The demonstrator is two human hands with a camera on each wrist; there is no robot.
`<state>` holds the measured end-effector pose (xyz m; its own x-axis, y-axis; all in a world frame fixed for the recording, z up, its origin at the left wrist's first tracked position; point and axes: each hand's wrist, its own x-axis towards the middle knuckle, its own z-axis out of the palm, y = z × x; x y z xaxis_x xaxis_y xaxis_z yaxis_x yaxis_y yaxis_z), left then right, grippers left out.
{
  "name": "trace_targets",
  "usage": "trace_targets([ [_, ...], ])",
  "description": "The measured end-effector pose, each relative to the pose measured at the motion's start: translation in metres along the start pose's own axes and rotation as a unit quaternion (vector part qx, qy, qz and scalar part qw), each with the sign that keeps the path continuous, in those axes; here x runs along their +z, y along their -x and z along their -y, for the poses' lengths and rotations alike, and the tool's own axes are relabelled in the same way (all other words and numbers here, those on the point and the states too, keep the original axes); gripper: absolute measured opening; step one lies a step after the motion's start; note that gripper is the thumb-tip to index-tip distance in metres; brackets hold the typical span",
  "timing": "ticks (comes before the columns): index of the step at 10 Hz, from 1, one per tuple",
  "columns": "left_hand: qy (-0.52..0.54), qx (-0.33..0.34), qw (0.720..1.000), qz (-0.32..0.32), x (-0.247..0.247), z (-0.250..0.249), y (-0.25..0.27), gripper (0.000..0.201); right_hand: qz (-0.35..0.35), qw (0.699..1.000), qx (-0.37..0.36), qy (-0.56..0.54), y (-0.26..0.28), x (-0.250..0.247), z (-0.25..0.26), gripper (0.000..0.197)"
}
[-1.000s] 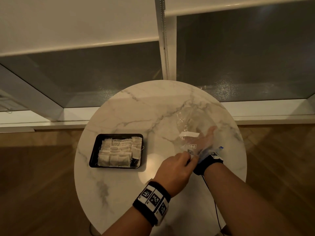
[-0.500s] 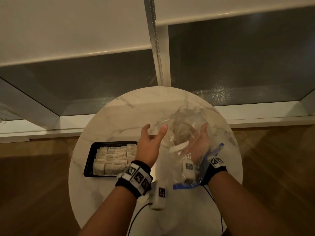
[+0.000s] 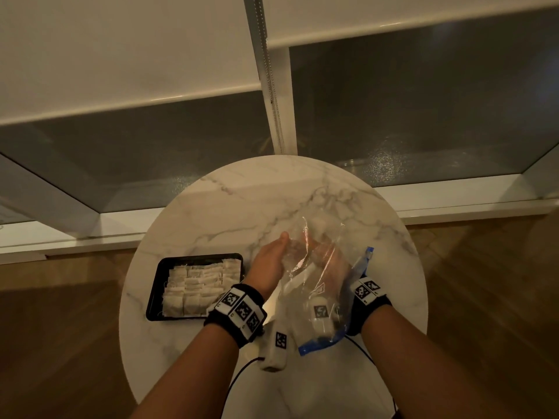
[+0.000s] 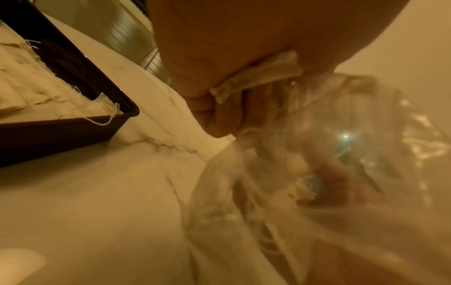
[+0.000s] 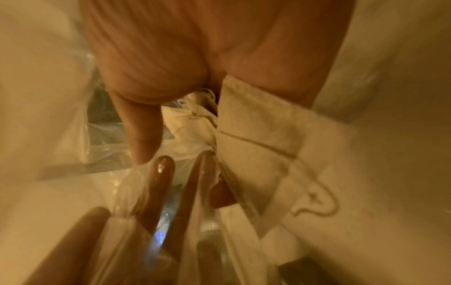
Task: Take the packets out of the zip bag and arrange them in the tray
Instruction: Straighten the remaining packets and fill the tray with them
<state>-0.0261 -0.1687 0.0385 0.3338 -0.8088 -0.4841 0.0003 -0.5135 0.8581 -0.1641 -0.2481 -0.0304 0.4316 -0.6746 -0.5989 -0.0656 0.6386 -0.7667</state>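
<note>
A clear zip bag point(image 3: 317, 234) with a blue zip edge point(image 3: 320, 343) is held up over the marble table point(image 3: 272, 192). My right hand point(image 3: 332, 264) is inside the bag, seen through the plastic. In the right wrist view its palm and thumb point(image 5: 141, 135) close round white packets point(image 5: 263, 125). From outside, my left hand point(image 3: 281, 249) grips the bag's left side and pinches a white strip point(image 4: 256, 77) of it. The black tray point(image 3: 157, 285) stands to the left, filled with rows of white packets point(image 3: 196, 285).
The round table ends close behind my wrists, with wooden floor point(image 3: 60, 343) all round it. A window sill point(image 3: 453, 204) and dark window panes run behind the far edge. Thin cables point(image 3: 239, 376) hang from my wrists.
A second ago my right hand lay in the bag on the table. Both hands then rose, the left one open. Now the left hand has closed on the bag's side.
</note>
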Motion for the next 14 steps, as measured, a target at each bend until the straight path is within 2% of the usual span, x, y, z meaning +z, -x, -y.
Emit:
trace_targets([
  [1, 0.002, 0.014, 0.999, -0.043, -0.007, 0.004, -0.003, 0.069, 0.020, 0.999, 0.025, -0.036, 0.005, 0.005, 0.004, 0.017],
  [2, -0.016, 0.025, 0.994, -0.101, -0.015, 0.006, -0.006, 0.051, -0.008, 0.998, 0.054, -0.019, 0.021, 0.011, 0.015, 0.017],
  [3, -0.053, 0.036, 0.988, -0.140, -0.024, 0.009, -0.016, 0.048, 0.010, 0.998, 0.053, -0.033, 0.026, 0.017, 0.015, 0.005],
  [4, -0.100, 0.025, 0.983, -0.154, -0.032, 0.013, -0.032, 0.051, 0.001, 0.997, 0.074, -0.025, 0.031, 0.020, 0.013, 0.018],
  [5, -0.144, 0.008, 0.978, -0.153, -0.036, 0.016, -0.047, 0.055, 0.032, 0.994, 0.104, 0.013, 0.044, 0.020, 0.009, 0.003],
  [6, -0.162, -0.010, 0.973, -0.164, -0.035, 0.016, -0.059, 0.055, 0.068, 0.986, 0.151, 0.028, 0.059, 0.020, 0.007, 0.018],
  [7, -0.167, -0.021, 0.967, -0.189, -0.033, 0.014, -0.069, 0.054, 0.074, 0.987, 0.141, -0.008, 0.070, 0.015, 0.008, 0.012],
  [10, -0.097, -0.101, 0.954, -0.265, -0.044, 0.015, -0.071, 0.061, -0.076, 0.979, 0.152, -0.113, 0.083, -0.052, 0.003, 0.017],
  [11, -0.086, -0.063, 0.944, -0.311, -0.045, 0.019, -0.050, 0.050, -0.091, 0.975, 0.157, -0.129, 0.088, -0.062, 0.003, 0.018],
  [12, -0.033, 0.000, 0.954, -0.299, -0.047, 0.025, -0.021, 0.028, -0.100, 0.978, 0.135, -0.125, 0.091, -0.066, 0.005, 0.019],
  [13, 0.030, -0.010, 0.980, -0.197, -0.048, 0.034, 0.014, 0.018, -0.094, 0.985, 0.100, -0.110, 0.096, -0.064, 0.009, 0.023],
  [14, 0.045, -0.066, 0.994, -0.073, -0.044, 0.044, 0.048, 0.026, -0.049, 0.990, 0.075, -0.106, 0.103, -0.043, 0.015, 0.023],
])
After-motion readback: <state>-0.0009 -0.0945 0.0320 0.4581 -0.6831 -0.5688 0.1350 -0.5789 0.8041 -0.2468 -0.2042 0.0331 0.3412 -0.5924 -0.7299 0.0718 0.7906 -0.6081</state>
